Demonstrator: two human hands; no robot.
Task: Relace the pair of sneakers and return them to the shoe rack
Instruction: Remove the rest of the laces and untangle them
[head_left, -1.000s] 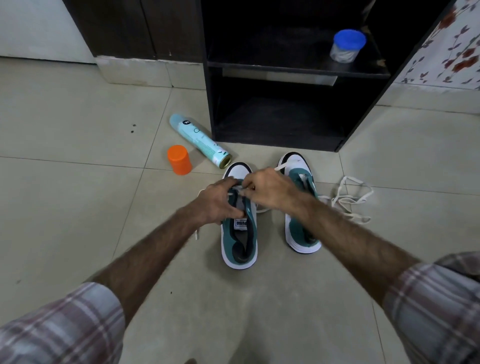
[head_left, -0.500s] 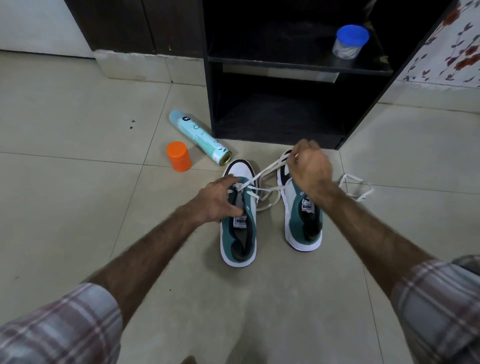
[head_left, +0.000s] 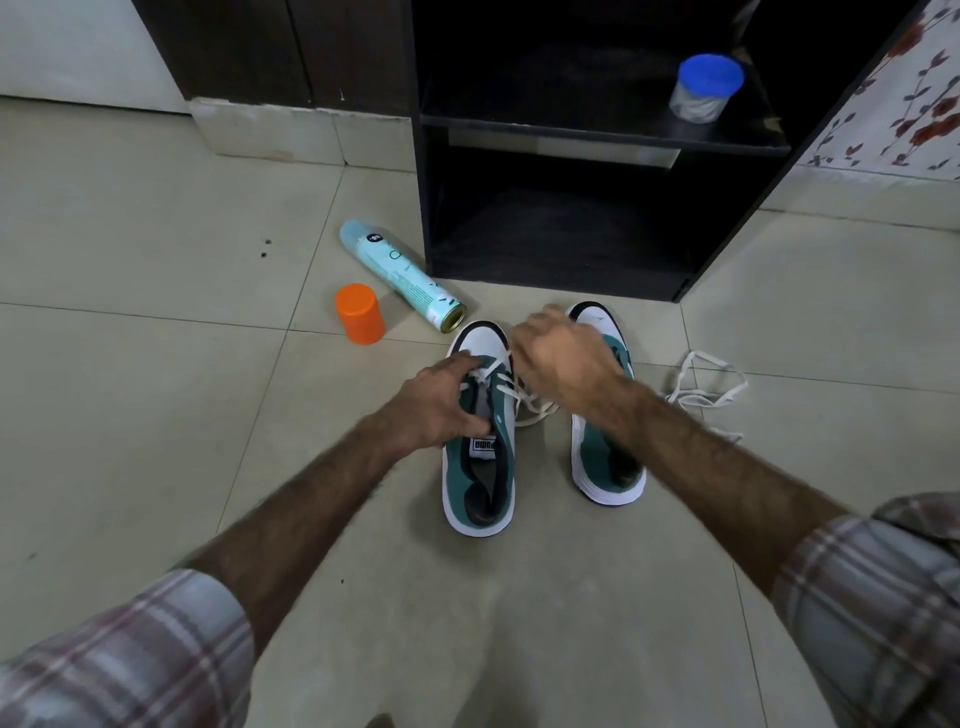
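Gripping the left sneaker (head_left: 480, 467) w/ my left hand (head_left: 441, 402) on the floor tiles (head_left: 156, 389), my right hand (head_left: 558, 358) pinches its white lace (head_left: 511, 392) beside the right sneaker (head_left: 608, 457), nr the rack (head_left: 571, 270).

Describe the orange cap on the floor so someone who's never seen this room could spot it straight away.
Start at the black shoe rack and look to the floor tiles off its lower left corner. A pale blue spray can lies on its side there; the orange cap stands upright just left of it, the only bright orange thing around.
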